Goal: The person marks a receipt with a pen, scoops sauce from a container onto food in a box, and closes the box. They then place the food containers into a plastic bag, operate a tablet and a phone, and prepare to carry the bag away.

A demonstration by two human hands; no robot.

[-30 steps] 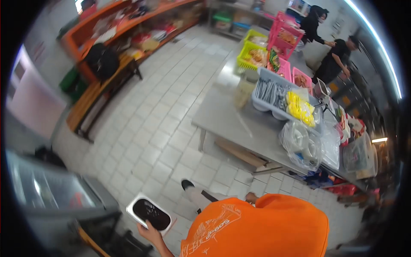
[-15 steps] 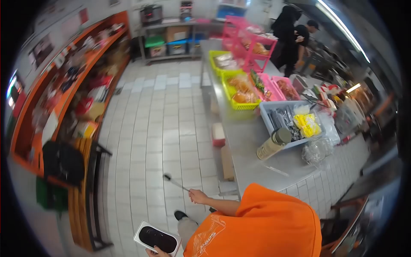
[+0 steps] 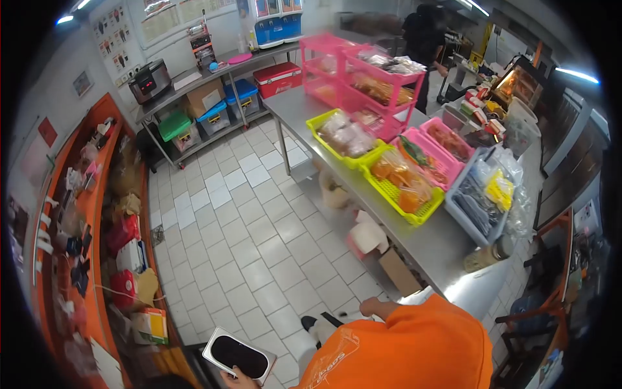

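Note:
At the bottom of the head view, my left hand (image 3: pixel 240 378) grips a white-edged rectangular object with a black oval face (image 3: pixel 239 356), thumb over its lower edge. My right hand (image 3: pixel 372 306) is held out in front of the orange shirt (image 3: pixel 402 347), close to the near side of the steel table (image 3: pixel 414 251). Its fingers look curled, and what they hold is hidden. Nearest to it are a cardboard box (image 3: pixel 398 272) under the table and a bottle (image 3: pixel 487 255) on the tabletop.
Yellow-green baskets (image 3: pixel 409 217), pink trays, a grey-blue crate (image 3: pixel 461 206) and a pink rack (image 3: pixel 353 87) stand on the table. Orange shelving (image 3: pixel 91 259) lines the left. A side table with a cooker (image 3: pixel 150 81) is at the back; a person (image 3: pixel 424 48) stands beyond the rack.
The view has turned, bringing the back wall and side table further in. My right hand has moved right; its thin dark-tipped tool no longer shows. My left hand still holds the white-edged object.

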